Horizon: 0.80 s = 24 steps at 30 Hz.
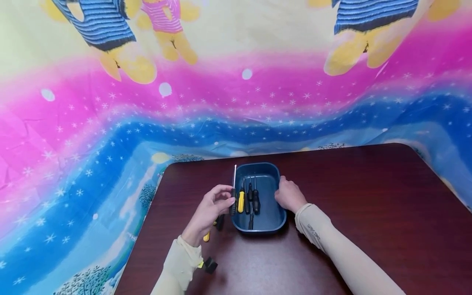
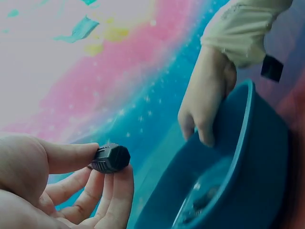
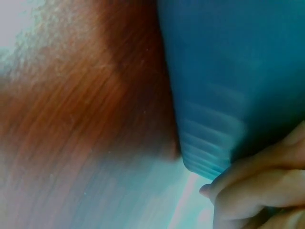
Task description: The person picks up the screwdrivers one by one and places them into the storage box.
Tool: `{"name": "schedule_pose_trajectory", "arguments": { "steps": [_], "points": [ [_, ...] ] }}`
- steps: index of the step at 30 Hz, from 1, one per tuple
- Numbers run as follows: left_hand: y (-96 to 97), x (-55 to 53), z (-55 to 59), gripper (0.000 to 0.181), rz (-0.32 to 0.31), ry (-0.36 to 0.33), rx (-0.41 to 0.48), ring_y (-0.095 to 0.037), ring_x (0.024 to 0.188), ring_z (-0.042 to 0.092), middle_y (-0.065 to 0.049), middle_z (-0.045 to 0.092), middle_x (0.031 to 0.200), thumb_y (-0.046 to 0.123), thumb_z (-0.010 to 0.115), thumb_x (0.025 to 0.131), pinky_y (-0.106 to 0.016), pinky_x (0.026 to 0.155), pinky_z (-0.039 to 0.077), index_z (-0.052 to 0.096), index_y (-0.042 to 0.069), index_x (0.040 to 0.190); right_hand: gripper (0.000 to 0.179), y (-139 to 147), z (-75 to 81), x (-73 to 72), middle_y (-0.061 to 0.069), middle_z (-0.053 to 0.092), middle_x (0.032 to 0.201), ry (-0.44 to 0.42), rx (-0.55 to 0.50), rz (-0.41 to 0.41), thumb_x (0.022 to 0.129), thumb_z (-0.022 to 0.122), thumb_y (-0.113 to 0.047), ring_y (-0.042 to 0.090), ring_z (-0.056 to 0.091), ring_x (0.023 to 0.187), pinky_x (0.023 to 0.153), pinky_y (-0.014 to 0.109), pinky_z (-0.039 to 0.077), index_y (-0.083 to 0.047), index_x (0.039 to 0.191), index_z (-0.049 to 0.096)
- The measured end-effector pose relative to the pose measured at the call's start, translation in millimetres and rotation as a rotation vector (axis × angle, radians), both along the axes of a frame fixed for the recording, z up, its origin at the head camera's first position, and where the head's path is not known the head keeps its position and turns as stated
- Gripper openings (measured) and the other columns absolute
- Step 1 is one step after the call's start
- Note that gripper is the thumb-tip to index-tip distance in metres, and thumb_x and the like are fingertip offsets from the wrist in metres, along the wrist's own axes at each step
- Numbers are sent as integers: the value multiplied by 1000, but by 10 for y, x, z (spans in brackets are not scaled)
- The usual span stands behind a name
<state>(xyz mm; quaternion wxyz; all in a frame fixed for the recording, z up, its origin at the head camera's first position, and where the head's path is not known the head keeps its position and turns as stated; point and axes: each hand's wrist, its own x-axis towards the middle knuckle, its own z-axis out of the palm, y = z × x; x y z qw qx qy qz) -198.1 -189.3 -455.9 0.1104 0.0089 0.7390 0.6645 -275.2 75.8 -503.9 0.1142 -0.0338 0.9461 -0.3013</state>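
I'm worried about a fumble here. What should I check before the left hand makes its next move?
1. Grip: ok; the left hand pinches the black-handled screwdriver by its handle.
2. Blue bin steadied: ok; the right hand holds its right side.
3. Bin upright on the table: ok.
4. Screwdriver shaft off the bin's rim: cannot tell; they overlap in the head view.
5. Nothing loose below the left hand: not ok; a yellow item lies there, partly hidden.

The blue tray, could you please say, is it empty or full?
Partly filled: the head view shows a yellow-handled screwdriver and black-handled tools in the tray.
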Motion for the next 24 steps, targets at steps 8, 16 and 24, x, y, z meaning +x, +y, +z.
{"name": "schedule_pose_trajectory", "arguments": {
  "steps": [8,16,24],
  "points": [
    [235,-75,35,40,-55,6,44,-14,90,65,-2,58,104,8,68,99,-33,80,56,57,3,137,68,5,-8,17,36,54,142,14,-16,9,102,51,-12,42,65,117,100,56,53,14,157,23],
    [379,-187,22,39,-80,-27,6,-15,95,67,-6,58,109,11,66,101,-49,95,57,57,6,138,68,3,-29,44,36,48,149,3,-27,0,103,50,-13,44,62,125,104,57,50,14,158,21],
    [518,-377,44,38,-78,-97,82,-19,99,66,-6,60,109,13,67,101,-49,97,57,58,11,137,67,11,-30,9,35,55,142,19,-21,-7,102,51,-13,39,67,112,97,55,54,13,157,24]
  ]
}}
